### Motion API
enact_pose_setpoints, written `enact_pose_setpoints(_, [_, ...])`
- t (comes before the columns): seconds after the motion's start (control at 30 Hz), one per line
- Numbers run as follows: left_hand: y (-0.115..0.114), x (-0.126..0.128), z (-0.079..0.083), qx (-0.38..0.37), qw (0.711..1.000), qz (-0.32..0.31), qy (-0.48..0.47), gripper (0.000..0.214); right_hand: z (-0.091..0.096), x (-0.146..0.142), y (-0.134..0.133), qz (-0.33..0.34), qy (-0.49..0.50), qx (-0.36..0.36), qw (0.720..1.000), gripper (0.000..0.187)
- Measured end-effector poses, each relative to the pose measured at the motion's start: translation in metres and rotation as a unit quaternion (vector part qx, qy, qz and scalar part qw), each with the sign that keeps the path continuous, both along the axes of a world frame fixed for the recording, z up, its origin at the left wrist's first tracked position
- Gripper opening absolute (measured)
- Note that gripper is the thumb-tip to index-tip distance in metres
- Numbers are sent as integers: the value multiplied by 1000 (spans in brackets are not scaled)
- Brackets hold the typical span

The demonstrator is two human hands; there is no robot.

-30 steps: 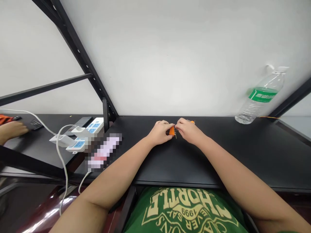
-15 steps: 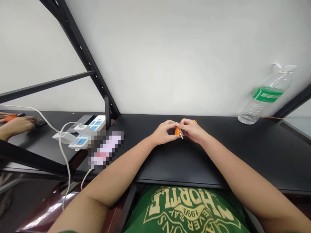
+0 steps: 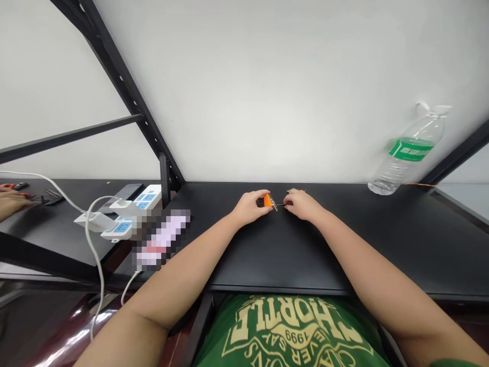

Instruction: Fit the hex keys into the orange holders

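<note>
My left hand (image 3: 250,206) is closed around a small orange holder (image 3: 268,200) with several thin metal keys sticking out of it, low over the black desk (image 3: 290,244). My right hand (image 3: 302,204) sits a little to the right, fingers pinched on one thin metal key (image 3: 280,205) that reaches toward the holder. Behind my right hand a second small orange and metal piece (image 3: 296,191) lies on the desk, mostly hidden.
A clear plastic bottle with a green label (image 3: 407,153) leans against the wall at the right. White power strips (image 3: 130,214) with cables lie at the left beside a black frame post. Another person's hand (image 3: 10,203) rests at the far left, by small tools.
My hands were together at the orange holder; now my right hand has drawn away to the right with one thin key. Both hands have come down toward the desk.
</note>
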State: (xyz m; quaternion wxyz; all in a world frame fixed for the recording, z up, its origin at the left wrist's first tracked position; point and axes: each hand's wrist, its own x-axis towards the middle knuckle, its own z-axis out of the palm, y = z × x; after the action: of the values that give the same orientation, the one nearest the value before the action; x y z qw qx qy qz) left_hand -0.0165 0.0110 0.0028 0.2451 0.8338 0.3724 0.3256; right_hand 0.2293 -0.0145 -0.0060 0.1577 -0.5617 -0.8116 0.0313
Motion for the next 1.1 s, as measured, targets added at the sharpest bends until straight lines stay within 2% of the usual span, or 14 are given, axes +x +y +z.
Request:
enact_pose_setpoints(0.17, [0, 0, 0, -6, 1000, -1, 3, 55, 4, -8, -1, -5, -23, 2, 1000, 14])
enact_pose_setpoints(0.23, [0, 0, -1, -8, 1000, -9, 15, 56, 8, -12, -3, -29, -38, -35, 998, 14])
enact_pose_setpoints(0.33, [0, 0, 0, -9, 999, -24, 28, 59, 15, -16, -8, -80, -64, -128, 987, 7])
enact_pose_setpoints(0.4, [-1, 1, 0, -6, 999, -29, 42, 58, 19, -18, -13, -85, -59, -152, 983, 6])
enact_pose_setpoints(0.47, [-2, 1, 1, 4, 998, -27, 63, 54, 21, -18, -16, -57, -14, -123, 991, 6])
enact_pose_setpoints(0.53, [-3, 1, 2, 19, 996, -27, 81, 51, 23, -19, -19, -14, 73, -86, 994, 9])
enact_pose_setpoints(0.67, [-5, 1, 3, 42, 995, -36, 85, 48, 23, -20, -20, 48, 224, -76, 970, 29])
enact_pose_setpoints(0.77, [-5, 1, 3, 52, 994, -41, 82, 47, 23, -21, -19, 74, 235, -56, 968, 33])
enact_pose_setpoints(0.9, [-5, 1, 2, 64, 993, -50, 84, 50, 24, -22, -20, 76, 197, -18, 977, 31])
enact_pose_setpoints(1.1, [-6, 0, 2, 109, 985, -77, 106, 51, 25, -20, -20, 76, 199, -16, 977, 34])
